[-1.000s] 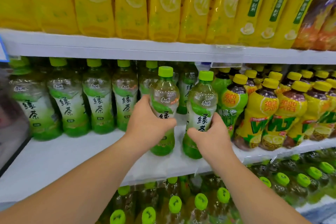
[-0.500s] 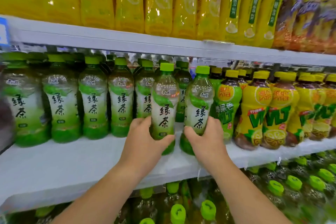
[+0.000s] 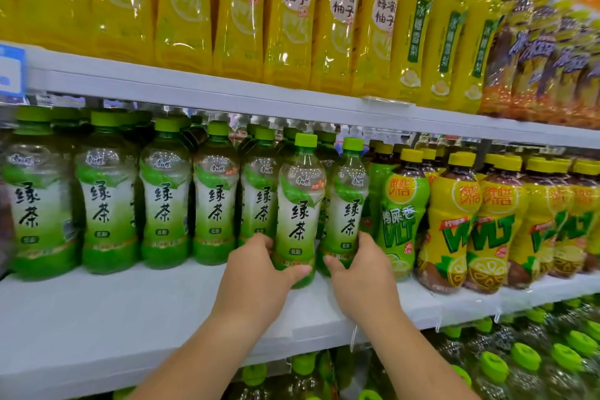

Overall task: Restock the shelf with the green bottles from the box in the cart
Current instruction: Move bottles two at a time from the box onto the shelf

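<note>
Both green tea bottles stand on the shelf (image 3: 162, 308); left hand (image 3: 259, 273) curls round one bottle (image 3: 297, 221), right hand (image 3: 360, 269) round the other bottle (image 3: 347, 204), low down. Probably full, heavy-ish, slick plastic; gripping low seems safest.

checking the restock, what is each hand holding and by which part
The left hand grips the left green tea bottle around its lower body; the right hand grips the right green tea bottle near its base.
</note>
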Tool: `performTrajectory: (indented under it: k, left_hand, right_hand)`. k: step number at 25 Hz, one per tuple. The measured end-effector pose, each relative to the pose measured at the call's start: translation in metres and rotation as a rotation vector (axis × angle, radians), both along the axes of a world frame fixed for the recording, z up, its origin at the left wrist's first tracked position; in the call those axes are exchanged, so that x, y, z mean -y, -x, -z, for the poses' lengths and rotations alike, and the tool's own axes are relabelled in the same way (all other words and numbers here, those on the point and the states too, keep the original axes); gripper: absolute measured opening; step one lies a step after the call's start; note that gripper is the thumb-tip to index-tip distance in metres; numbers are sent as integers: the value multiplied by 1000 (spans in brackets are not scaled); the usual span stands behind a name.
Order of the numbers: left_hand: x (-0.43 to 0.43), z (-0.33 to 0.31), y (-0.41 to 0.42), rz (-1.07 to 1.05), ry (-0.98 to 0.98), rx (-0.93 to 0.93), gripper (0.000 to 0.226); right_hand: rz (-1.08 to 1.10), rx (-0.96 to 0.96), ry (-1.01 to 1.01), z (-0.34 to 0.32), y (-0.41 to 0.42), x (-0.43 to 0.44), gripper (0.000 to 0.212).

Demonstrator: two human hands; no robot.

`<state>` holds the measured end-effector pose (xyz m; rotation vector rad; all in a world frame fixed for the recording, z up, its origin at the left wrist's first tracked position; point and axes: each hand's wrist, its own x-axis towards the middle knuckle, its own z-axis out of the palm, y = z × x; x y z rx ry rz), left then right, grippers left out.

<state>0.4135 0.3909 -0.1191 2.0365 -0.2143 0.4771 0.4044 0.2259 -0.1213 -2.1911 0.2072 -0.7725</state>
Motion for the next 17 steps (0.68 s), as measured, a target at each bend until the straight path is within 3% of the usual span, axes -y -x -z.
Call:
performTrajectory:
  k: [4, 9, 14, 17]
  left_hand:
    - [8, -1, -7, -57, -72, 22, 30]
    - [21, -11, -12, -161, -288, 38, 41]
    - [27, -10, -11, -150, -240, 43, 46]
    - [25, -5, -13, -137, -215, 73, 37]
  right_hand:
    - [14, -31, -7, -3, -8, -4, 39]
    - [57, -70, 52, -7, -15, -2, 32]
    - [91, -129, 124, -13, -20, -5, 31]
    - [85, -121, 122, -14, -25, -5, 32]
